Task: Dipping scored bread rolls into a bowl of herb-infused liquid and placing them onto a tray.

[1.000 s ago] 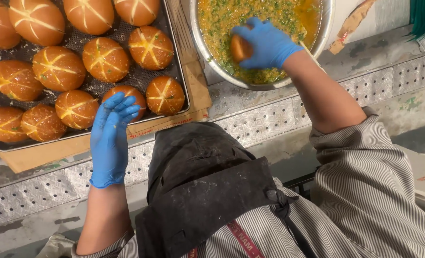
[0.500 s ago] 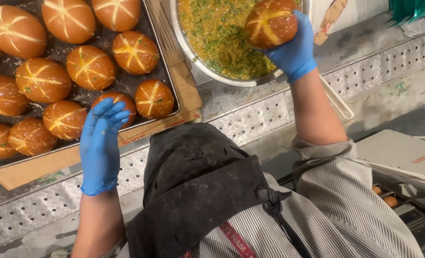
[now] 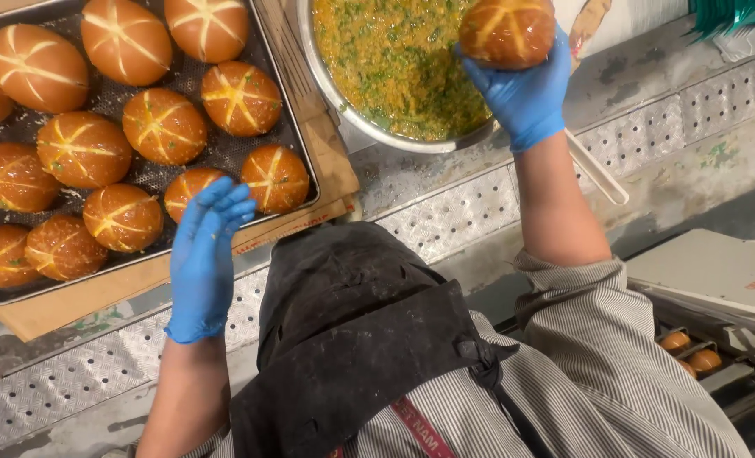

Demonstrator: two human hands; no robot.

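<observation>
Head view: right hand [image 3: 526, 93], blue-gloved, raised above metal bowl [image 3: 326, 93] of green-yellow mixture, fingers [image 3: 479, 76] curled around scored brown bun [image 3: 506, 31]. Left hand [image 3: 203, 254], blue-gloved, fingers spread and holding nothing, hovering at near edge of baking tray [image 3: 297, 161] filled with scored buns. Tray and bowl side by side on perforated metal surface [image 3: 445, 220].

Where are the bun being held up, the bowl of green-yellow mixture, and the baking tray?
bun [image 3: 506, 32], head view, on its scored brown top.
bowl [image 3: 353, 119], head view, on its metal rim.
baking tray [image 3: 303, 174], head view, on its right metal edge.
</observation>
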